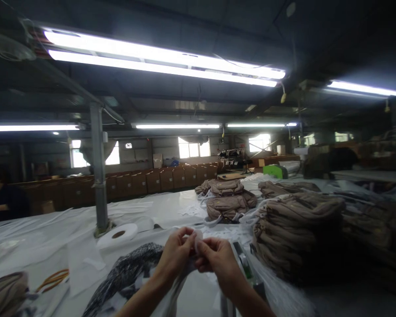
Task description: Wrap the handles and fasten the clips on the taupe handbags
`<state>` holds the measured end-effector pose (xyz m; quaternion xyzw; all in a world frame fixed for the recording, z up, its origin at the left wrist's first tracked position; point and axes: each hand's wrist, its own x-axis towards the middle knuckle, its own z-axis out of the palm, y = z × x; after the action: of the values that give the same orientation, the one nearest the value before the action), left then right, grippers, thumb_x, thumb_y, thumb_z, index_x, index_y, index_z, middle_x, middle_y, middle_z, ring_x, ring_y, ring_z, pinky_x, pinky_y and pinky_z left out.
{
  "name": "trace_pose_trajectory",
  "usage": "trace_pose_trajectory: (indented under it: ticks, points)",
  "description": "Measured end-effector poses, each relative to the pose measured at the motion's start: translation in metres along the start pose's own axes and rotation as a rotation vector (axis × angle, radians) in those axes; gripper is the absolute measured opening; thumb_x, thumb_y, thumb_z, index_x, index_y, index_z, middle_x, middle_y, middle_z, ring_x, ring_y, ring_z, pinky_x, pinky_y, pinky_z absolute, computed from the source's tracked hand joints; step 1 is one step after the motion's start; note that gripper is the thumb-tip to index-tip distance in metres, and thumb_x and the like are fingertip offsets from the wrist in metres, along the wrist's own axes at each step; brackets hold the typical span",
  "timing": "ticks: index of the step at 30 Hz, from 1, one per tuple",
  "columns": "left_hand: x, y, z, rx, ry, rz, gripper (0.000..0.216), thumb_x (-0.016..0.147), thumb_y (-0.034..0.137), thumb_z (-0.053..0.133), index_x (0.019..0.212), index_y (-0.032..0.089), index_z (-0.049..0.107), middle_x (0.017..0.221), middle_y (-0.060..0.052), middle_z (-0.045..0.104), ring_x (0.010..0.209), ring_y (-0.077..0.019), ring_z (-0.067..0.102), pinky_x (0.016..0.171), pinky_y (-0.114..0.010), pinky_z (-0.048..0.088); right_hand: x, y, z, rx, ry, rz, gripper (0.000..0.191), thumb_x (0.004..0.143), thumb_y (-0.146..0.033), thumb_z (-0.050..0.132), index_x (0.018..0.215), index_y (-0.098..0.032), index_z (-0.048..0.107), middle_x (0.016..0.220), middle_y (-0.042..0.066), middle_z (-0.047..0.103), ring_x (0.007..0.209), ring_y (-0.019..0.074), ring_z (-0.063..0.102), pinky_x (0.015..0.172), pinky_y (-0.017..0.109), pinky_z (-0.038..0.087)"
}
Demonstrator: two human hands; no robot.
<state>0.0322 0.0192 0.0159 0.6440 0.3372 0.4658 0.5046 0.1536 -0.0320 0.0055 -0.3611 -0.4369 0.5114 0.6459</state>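
Observation:
My left hand [177, 253] and my right hand [218, 259] meet in front of me above the white-covered table [53, 237]. Both pinch a small white piece [198, 237] between their fingertips; it looks like tape or thin fabric, too small to name. Just right of my right hand lies a tape dispenser [243, 259]. Under my forearms lies a dark speckled cloth [132, 268].
A white tape roll [119, 234] lies by a grey post [99, 176]. Stacks of brown folded garments [297, 229] fill the right; two more piles [227, 198] sit further back. Orange scissors [54, 278] lie at the left. Cardboard boxes [165, 178] line the back. A person [3, 198] sits far left.

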Motion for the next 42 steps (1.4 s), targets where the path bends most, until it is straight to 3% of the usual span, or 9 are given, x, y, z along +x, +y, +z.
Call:
trace_pose_trajectory:
  ticks: [7, 13, 19, 23, 28, 32, 36, 39, 42]
  points:
    - [-0.009, -0.003, 0.008, 0.009, -0.012, 0.068, 0.034, 0.072, 0.050, 0.063, 0.077, 0.017, 0.055, 0.052, 0.002, 0.062, 0.045, -0.0131, 0.055, 0.045, -0.021, 0.040, 0.004, 0.006, -0.002, -0.106, 0.108, 0.051, 0.057, 0.048, -0.061, 0.075, 0.063, -0.007, 0.064, 0.047, 0.004, 0.062, 0.036, 0.0072, 0.052, 0.034, 0.015, 0.041]
    - [-0.018, -0.005, 0.016, 0.283, 0.108, 0.252, 0.024, 0.080, 0.040, 0.053, 0.076, 0.018, 0.060, 0.049, 0.003, 0.059, 0.044, -0.0128, 0.052, 0.046, -0.021, 0.039, 0.006, 0.009, -0.003, -0.106, 0.195, 0.023, 0.048, 0.052, -0.056, 0.075, 0.051, -0.011, 0.058, 0.034, -0.001, 0.052, 0.026, 0.0059, 0.042, 0.027, 0.015, 0.031]
    - [-0.023, -0.012, 0.017, 0.244, 0.103, 0.259, 0.028, 0.078, 0.043, 0.055, 0.072, 0.016, 0.061, 0.061, -0.001, 0.062, 0.057, -0.0158, 0.057, 0.052, -0.023, 0.044, -0.001, 0.014, -0.009, 0.067, 0.028, -0.048, 0.044, 0.057, -0.050, 0.077, 0.065, -0.008, 0.066, 0.053, 0.005, 0.065, 0.044, 0.0107, 0.059, 0.047, 0.020, 0.049]
    - [-0.020, -0.012, 0.011, 0.220, 0.100, 0.188, 0.039, 0.076, 0.052, 0.056, 0.062, 0.016, 0.058, 0.054, 0.001, 0.056, 0.053, -0.0134, 0.051, 0.049, -0.021, 0.039, -0.003, 0.015, -0.009, 0.008, 0.089, -0.043, 0.042, 0.057, -0.047, 0.078, 0.067, -0.008, 0.067, 0.053, 0.005, 0.065, 0.044, 0.0115, 0.059, 0.046, 0.021, 0.049]
    - [-0.002, -0.008, 0.003, 0.050, 0.030, -0.030, 0.038, 0.065, 0.049, 0.069, 0.079, 0.016, 0.057, 0.052, 0.003, 0.058, 0.046, -0.0116, 0.052, 0.047, -0.021, 0.038, 0.003, 0.021, -0.008, -0.121, 0.127, -0.162, 0.039, 0.065, -0.048, 0.070, 0.065, -0.009, 0.066, 0.043, 0.001, 0.059, 0.035, 0.0088, 0.049, 0.037, 0.018, 0.040]
    - [0.009, -0.005, 0.001, 0.016, -0.050, -0.143, 0.042, 0.053, 0.049, 0.074, 0.067, 0.016, 0.051, 0.044, 0.004, 0.055, 0.036, -0.0090, 0.048, 0.040, -0.020, 0.034, 0.005, 0.021, -0.016, -0.317, 0.158, -0.233, 0.031, 0.073, -0.040, 0.064, 0.079, -0.010, 0.068, 0.047, -0.001, 0.057, 0.033, 0.0072, 0.041, 0.034, 0.018, 0.031]
    - [0.009, 0.005, 0.006, 0.030, -0.091, -0.159, 0.040, 0.054, 0.048, 0.073, 0.066, 0.018, 0.048, 0.042, 0.007, 0.052, 0.033, -0.0069, 0.043, 0.036, -0.017, 0.028, 0.007, 0.011, -0.025, -0.590, 0.166, -0.551, 0.018, 0.071, -0.021, 0.066, 0.089, -0.018, 0.069, 0.081, 0.002, 0.068, 0.058, 0.0115, 0.056, 0.054, 0.021, 0.042]
    - [0.009, 0.011, 0.009, 0.079, -0.089, -0.118, 0.032, 0.058, 0.042, 0.070, 0.064, 0.018, 0.049, 0.044, 0.008, 0.049, 0.034, -0.0071, 0.043, 0.035, -0.017, 0.029, 0.010, 0.006, -0.029, -0.653, 0.030, -0.621, 0.008, 0.077, -0.017, 0.062, 0.076, -0.020, 0.069, 0.075, 0.000, 0.069, 0.072, 0.0143, 0.061, 0.068, 0.023, 0.043]
    - [0.015, 0.009, 0.009, 0.145, -0.026, -0.022, 0.021, 0.063, 0.033, 0.064, 0.062, 0.018, 0.051, 0.048, 0.007, 0.050, 0.041, -0.0087, 0.048, 0.040, -0.019, 0.036, 0.010, 0.009, -0.031, -0.786, 0.016, -0.706, 0.010, 0.080, -0.016, 0.062, 0.072, -0.021, 0.066, 0.072, -0.001, 0.069, 0.073, 0.0150, 0.061, 0.075, 0.026, 0.040]
